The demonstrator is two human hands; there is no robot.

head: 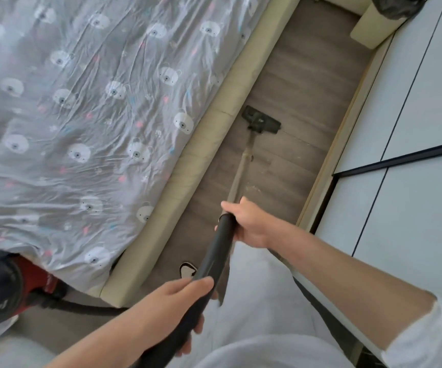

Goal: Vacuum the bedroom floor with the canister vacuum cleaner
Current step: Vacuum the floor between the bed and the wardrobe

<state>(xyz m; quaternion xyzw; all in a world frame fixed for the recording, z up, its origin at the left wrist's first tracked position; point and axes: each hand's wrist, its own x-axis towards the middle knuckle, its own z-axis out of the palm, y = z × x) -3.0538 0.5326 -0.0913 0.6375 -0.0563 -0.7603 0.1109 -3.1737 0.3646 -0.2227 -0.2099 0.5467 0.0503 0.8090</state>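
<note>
Fingers of the right hand (249,224) and left hand (172,312) curled round the vacuum handle (214,258). Its wand (241,176) ran straight ahead to the floor head (261,123), beside the bed frame (214,144).

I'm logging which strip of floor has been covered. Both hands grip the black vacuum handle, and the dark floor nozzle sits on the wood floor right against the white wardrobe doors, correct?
Not quite. In the head view the dark floor nozzle sits on the grey-brown wood floor against the beige padded bed frame, apart from the white wardrobe doors. Left hand and right hand do grip the black vacuum handle.
</note>
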